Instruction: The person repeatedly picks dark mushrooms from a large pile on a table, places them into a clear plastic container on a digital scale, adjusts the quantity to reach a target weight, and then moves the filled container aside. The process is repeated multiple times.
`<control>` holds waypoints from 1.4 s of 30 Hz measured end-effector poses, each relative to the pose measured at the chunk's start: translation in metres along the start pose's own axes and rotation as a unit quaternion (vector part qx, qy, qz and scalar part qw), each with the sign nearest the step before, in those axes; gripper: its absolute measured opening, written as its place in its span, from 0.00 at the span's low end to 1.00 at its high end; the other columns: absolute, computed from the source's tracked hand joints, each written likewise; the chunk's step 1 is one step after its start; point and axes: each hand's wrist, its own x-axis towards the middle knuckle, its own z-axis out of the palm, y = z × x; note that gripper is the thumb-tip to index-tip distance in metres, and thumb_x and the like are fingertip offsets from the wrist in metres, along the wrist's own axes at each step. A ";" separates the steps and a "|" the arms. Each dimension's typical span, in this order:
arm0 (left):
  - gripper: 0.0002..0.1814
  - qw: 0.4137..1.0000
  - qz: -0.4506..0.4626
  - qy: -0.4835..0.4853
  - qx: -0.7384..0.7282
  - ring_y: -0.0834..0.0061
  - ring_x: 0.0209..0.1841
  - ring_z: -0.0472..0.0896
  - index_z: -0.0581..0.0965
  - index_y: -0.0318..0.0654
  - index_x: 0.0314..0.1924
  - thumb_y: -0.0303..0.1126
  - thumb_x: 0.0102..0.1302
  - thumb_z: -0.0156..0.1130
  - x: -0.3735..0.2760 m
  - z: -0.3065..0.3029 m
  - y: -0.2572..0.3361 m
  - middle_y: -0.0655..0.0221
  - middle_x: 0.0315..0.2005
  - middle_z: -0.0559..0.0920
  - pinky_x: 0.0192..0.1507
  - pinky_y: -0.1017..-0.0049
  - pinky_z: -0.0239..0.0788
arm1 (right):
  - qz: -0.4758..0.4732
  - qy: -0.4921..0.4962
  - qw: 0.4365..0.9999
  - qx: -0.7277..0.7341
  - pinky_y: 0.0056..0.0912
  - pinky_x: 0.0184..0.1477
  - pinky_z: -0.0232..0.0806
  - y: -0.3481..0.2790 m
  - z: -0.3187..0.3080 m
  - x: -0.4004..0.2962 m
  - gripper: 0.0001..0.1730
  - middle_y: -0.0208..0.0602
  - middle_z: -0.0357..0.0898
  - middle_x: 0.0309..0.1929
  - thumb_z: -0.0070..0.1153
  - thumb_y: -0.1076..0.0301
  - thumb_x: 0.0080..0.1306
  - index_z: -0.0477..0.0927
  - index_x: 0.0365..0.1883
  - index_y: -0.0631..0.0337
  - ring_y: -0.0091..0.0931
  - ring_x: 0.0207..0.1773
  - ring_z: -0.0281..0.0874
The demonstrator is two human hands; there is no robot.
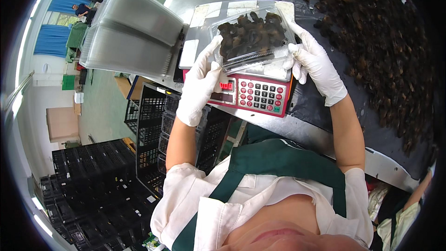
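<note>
My left hand [202,83], in a white glove, grips the left side of a clear plastic box [286,51]. My right hand [315,61], gloved too, pinches its right front corner. Dark, curled pieces that look like wood ear fungus [252,35] fill the box. Under it is the pale plate [191,53] of a red digital scale [284,107]; whether box and plate touch, I cannot tell. The scale's keypad [262,96] faces me, and my left fingers partly cover its lit red display [226,86].
Nested clear plastic trays [136,31] stand left of the scale. A large heap of the dark fungus [376,52] covers black sheeting [310,94] on the right. Black crates [94,181] are stacked at lower left, and another crate [150,132] holds clear boxes. Other people [83,10] are nearby.
</note>
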 end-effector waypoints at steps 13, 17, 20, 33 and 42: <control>0.47 0.956 -0.002 -0.025 -0.293 0.80 0.28 0.82 0.55 0.44 0.86 0.25 0.70 0.63 -0.052 0.043 -0.021 0.69 0.27 0.83 0.32 0.79 0.76 | -0.127 0.133 0.983 -0.028 0.09 0.23 0.55 0.009 0.011 -0.050 0.38 0.38 0.86 0.40 0.58 0.66 0.77 0.64 0.82 0.68 0.10 0.21 0.68; 0.45 0.973 0.093 0.158 0.141 0.68 0.34 0.85 0.68 0.43 0.80 0.44 0.67 0.76 -0.084 0.015 -0.028 0.67 0.29 0.86 0.41 0.66 0.77 | -0.168 0.048 0.979 -0.104 0.10 0.21 0.54 -0.005 0.002 -0.072 0.49 0.43 0.89 0.39 0.70 0.57 0.72 0.61 0.82 0.71 0.11 0.18 0.68; 0.49 0.911 0.267 0.222 0.225 0.53 0.60 0.83 0.68 0.36 0.78 0.47 0.62 0.79 -0.094 0.003 -0.029 0.53 0.61 0.84 0.63 0.58 0.74 | -0.128 -0.071 0.983 -0.114 0.11 0.27 0.63 -0.003 0.006 -0.080 0.49 0.48 0.91 0.44 0.74 0.62 0.68 0.64 0.80 0.72 0.15 0.25 0.77; 0.31 0.914 -0.087 0.342 -0.197 0.76 0.50 0.85 0.78 0.32 0.69 0.48 0.77 0.68 -0.228 -0.169 -0.171 0.68 0.51 0.86 0.57 0.72 0.78 | -0.120 0.108 0.938 -0.306 0.13 0.36 0.58 0.028 -0.017 -0.074 0.27 0.20 0.79 0.34 0.57 0.70 0.83 0.75 0.78 0.56 0.09 0.31 0.63; 0.54 0.689 -0.505 0.514 0.077 0.56 0.62 0.83 0.52 0.39 0.84 0.56 0.71 0.72 -0.436 -0.184 -0.338 0.51 0.68 0.79 0.64 0.54 0.76 | -0.049 0.247 0.927 -0.280 0.13 0.33 0.56 0.055 -0.127 -0.099 0.22 0.19 0.79 0.33 0.56 0.61 0.85 0.80 0.74 0.54 0.08 0.30 0.62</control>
